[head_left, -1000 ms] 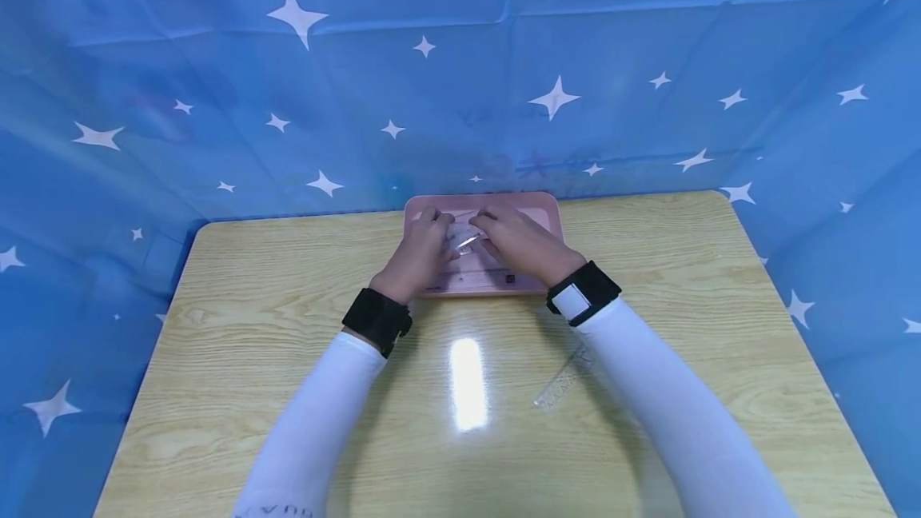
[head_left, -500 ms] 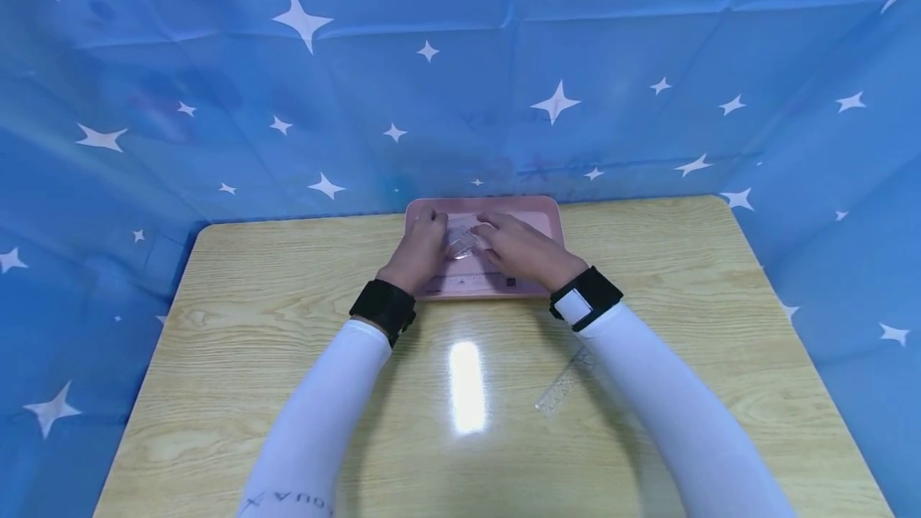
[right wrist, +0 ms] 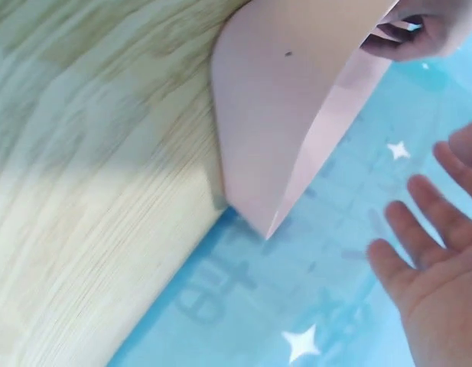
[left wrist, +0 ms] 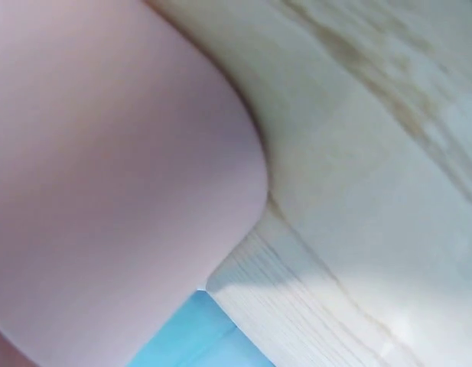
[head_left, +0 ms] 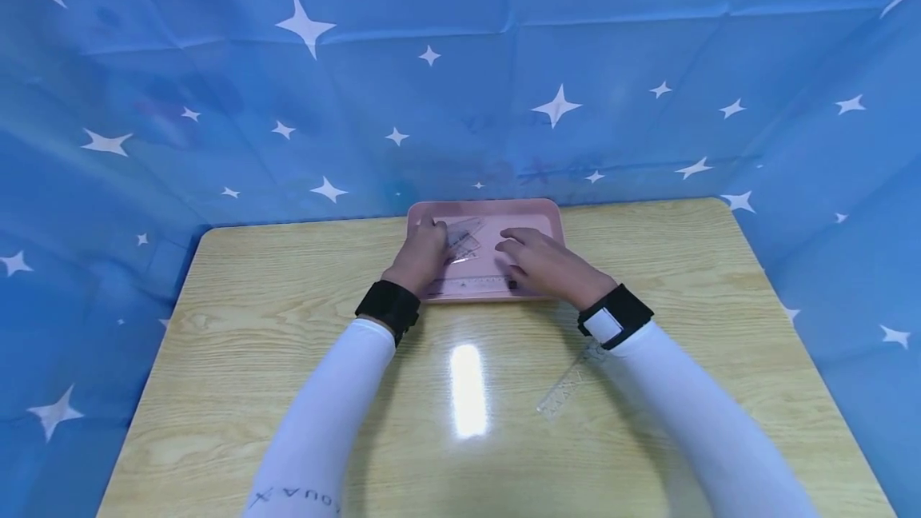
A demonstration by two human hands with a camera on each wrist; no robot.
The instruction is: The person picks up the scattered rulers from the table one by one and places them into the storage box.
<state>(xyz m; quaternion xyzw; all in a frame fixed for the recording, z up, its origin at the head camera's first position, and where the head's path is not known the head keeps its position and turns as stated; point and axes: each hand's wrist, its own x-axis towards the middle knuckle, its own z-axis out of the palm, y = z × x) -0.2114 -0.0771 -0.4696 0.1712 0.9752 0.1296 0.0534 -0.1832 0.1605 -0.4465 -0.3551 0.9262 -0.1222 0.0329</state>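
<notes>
My left hand (head_left: pixel 423 253) is at the left side of a pink tray (head_left: pixel 536 208), its fingers curled. From between its thumb and fingers juts a clear set square (head_left: pixel 465 249), which it appears to pinch. Another clear piece (head_left: pixel 468 225) lies just behind that, partly hidden by the hand. A clear ruler (head_left: pixel 475 284) runs along the tray's front side. Over the tray's right part hovers my right hand (head_left: pixel 543 262); in the right wrist view its fingers (right wrist: pixel 410 233) are spread and hold nothing. The left wrist view shows only the tray's outer wall (left wrist: pixel 128 191).
On the wooden table (head_left: pixel 288 286), another clear ruler (head_left: pixel 563 390) lies slantwise in front of the tray, near my right forearm. A blue star-patterned cloth (head_left: pixel 460 102) hangs directly behind the tray and around the table's sides.
My right hand has let go of the set square and moved right, away from it. My left hand has stayed nearly in place at the tray's left side.
</notes>
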